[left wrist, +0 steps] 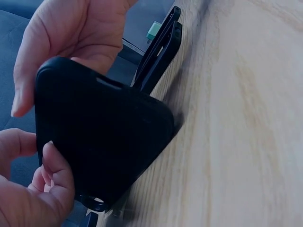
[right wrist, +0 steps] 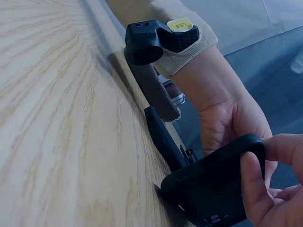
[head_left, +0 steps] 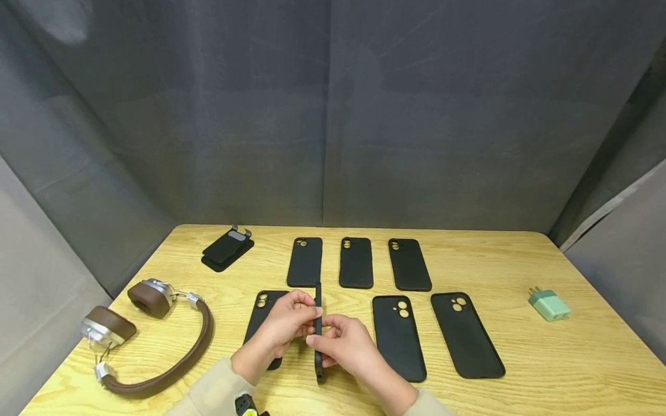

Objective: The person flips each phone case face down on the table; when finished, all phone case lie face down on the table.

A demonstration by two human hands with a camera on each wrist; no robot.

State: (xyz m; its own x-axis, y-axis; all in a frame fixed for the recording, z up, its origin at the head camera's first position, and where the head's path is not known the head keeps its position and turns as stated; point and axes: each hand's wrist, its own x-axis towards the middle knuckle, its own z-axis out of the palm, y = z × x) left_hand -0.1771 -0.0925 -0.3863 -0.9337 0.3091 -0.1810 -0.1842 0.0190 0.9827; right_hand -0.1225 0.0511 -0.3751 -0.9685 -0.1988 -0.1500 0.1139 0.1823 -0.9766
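Observation:
Both hands hold one black phone case on its edge, so the head view shows it as a thin upright strip. My left hand pinches its left side toward the far end. From the right, nearer to me, my right hand pinches the same case between thumb and fingers. In the left wrist view, the broad face of the case shows, with a camera cutout low down and a lower corner close over the table. Another black phone case lies partly hidden behind my left hand and forearm.
Across the back lie three black phone cases; two more lie right of my hands. Brown headphones rest at the left, with a small black two-layered item behind. A green plug adapter sits at the right.

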